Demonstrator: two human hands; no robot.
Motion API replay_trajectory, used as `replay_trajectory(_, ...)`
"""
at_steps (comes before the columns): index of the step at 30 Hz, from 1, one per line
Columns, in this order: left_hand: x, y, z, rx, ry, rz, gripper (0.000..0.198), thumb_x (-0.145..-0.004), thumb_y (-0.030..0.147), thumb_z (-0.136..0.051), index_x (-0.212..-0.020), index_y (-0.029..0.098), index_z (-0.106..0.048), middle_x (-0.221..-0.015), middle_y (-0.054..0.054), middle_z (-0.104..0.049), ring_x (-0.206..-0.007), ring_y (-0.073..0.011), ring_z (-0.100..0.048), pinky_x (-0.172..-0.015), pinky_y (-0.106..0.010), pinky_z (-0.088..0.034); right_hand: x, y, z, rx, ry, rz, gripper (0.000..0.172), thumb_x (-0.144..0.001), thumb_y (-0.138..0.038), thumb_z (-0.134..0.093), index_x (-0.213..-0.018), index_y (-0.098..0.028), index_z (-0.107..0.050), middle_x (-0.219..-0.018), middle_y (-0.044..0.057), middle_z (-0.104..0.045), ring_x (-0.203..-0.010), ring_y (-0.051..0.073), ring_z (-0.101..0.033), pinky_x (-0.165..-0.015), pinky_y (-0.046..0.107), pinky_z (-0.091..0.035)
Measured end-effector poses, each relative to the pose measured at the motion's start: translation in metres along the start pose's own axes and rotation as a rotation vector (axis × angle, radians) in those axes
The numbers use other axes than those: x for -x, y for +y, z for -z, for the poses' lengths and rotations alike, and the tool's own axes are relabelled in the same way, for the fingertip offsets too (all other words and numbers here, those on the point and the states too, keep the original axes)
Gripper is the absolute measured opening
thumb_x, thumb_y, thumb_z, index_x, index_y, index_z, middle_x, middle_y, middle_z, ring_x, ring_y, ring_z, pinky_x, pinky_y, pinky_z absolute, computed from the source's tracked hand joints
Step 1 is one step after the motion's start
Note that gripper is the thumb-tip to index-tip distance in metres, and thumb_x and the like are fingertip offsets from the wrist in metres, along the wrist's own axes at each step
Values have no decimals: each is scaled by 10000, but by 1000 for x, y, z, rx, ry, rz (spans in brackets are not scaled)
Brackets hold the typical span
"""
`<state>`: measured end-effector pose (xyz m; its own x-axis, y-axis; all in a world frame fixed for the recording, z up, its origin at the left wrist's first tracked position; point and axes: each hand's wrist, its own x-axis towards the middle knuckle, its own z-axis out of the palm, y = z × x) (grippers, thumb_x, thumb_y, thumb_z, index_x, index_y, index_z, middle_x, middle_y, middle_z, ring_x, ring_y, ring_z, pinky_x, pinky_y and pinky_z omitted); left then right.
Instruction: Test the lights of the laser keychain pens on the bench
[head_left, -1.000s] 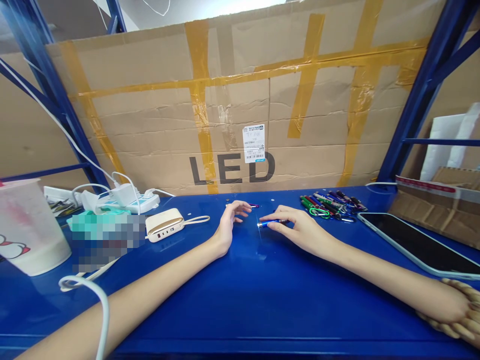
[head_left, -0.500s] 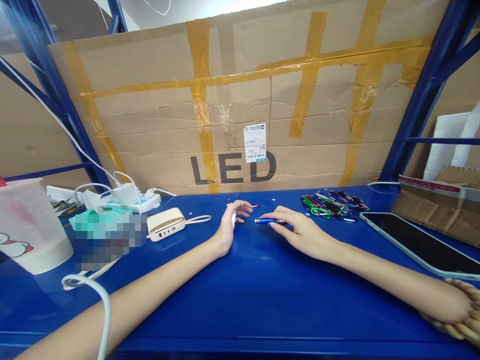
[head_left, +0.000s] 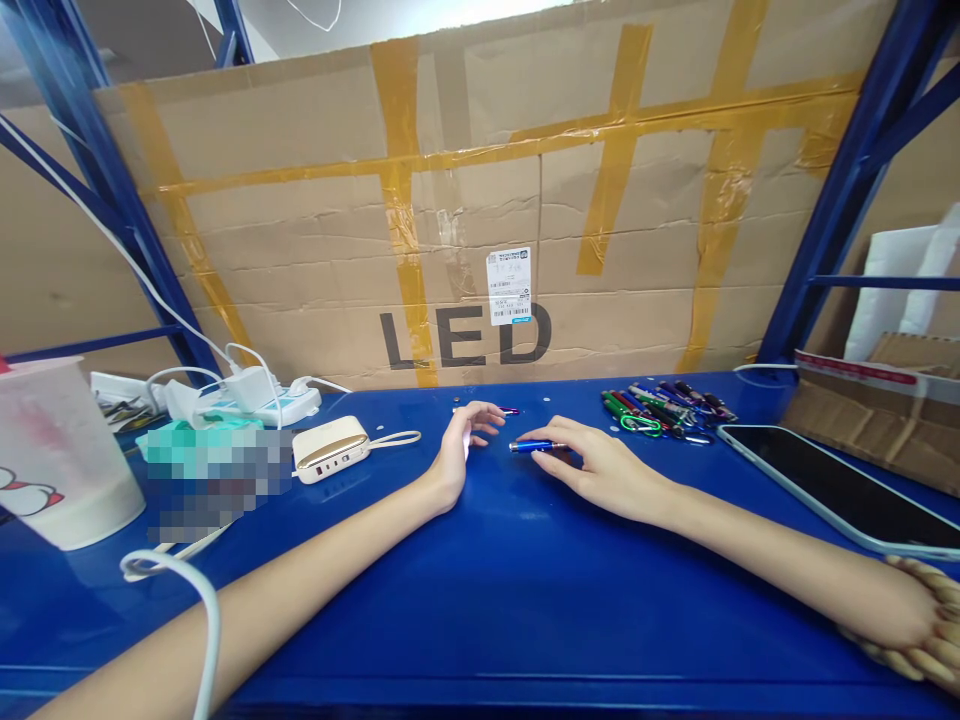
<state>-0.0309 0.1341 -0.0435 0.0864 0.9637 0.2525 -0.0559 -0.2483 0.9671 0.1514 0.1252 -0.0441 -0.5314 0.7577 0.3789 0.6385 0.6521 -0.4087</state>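
My right hand point(head_left: 592, 460) holds a small blue metallic cylinder point(head_left: 529, 446), which looks like a mini flashlight, between thumb and fingers just above the blue table. Its far end points left toward my other hand. My left hand point(head_left: 466, 450) rests on its side on the table, fingers curved and apart, palm facing right. A sliver of white shows by that palm; I cannot make out what it is. Behind the left fingertips lies a thin purple object point(head_left: 510, 411), partly hidden. To the right is a pile of similar coloured cylinders point(head_left: 667, 408) with a green carabiner point(head_left: 640, 424).
A phone point(head_left: 840, 490) lies at the right beside a cardboard box point(head_left: 877, 420). On the left are a cream power bank point(head_left: 330, 452), a power strip point(head_left: 262, 405), a plastic cup point(head_left: 75, 470) and a loose white cable point(head_left: 208, 620). A large taped carton point(head_left: 337, 250) stands behind.
The blue cylinder has shifted slightly in my right fingers, its free end a little lower. My left hand has hardly moved.
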Motion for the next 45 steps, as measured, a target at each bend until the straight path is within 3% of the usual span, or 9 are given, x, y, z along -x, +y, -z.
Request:
replay_trajectory(12,0,0,-1,-8,8,0,331,-748,360,-303,-754,163,-570,-826,-62,-607,-808,-194,-530,-683,-299,-382,-1,1,1,42,70,-20,274,-859,-324,-392,-1017,-265,-607,-968,27,-580,-796,144,-558,-691,276,-429)
replay_trajectory(20,0,-1,0,-10,-4,13,324,-751,359,-302,-763,165,-561,-841,-58,-594,-812,-187,-520,-691,-285,-376,-2,5,-1,0,14,11,325,-876,-325,-349,-1112,-278,-568,-1043,37,-558,-933,169,-533,-771,308,-424)
replay_trajectory(29,1,1,-1,-28,-12,15,322,-718,399,-320,-775,173,-543,-858,-58,-576,-825,-188,-507,-695,-272,-362,-2,3,3,10,14,23,310,-877,-313,-360,-1087,-290,-586,-1009,32,-569,-877,160,-546,-757,302,-425)
replay_trajectory(35,-1,-3,2,-75,2,22,332,-736,400,-297,-786,179,-540,-867,-50,-572,-825,-180,-503,-706,-272,-369,0,7,0,29,-66,29,339,-886,-339,-317,-1150,-292,-525,-1113,33,-539,-987,174,-525,-809,326,-417)
replay_trajectory(39,-6,-5,10,-322,36,-68,262,-767,344,-312,-793,205,-533,-894,-31,-567,-879,-188,-503,-779,-305,-368,0,8,2,95,-59,20,280,-856,-303,-372,-1097,-273,-511,-1093,27,-550,-966,174,-535,-757,312,-427)
replay_trajectory(42,-9,-3,21,-730,46,-228,171,-759,268,-387,-827,225,-537,-956,-27,-567,-997,-215,-467,-897,-363,-310,-1,9,7,225,-69,-37,201,-828,-277,-400,-946,-260,-563,-968,21,-566,-816,164,-566,-640,278,-422)
replay_trajectory(45,-12,-4,33,-1099,-39,-342,235,-761,222,-407,-951,244,-543,-1133,-44,-529,-1114,-241,-411,-938,-406,-273,-2,12,12,337,-72,-129,215,-820,-269,-408,-937,-253,-588,-964,34,-558,-751,159,-576,-621,273,-410)
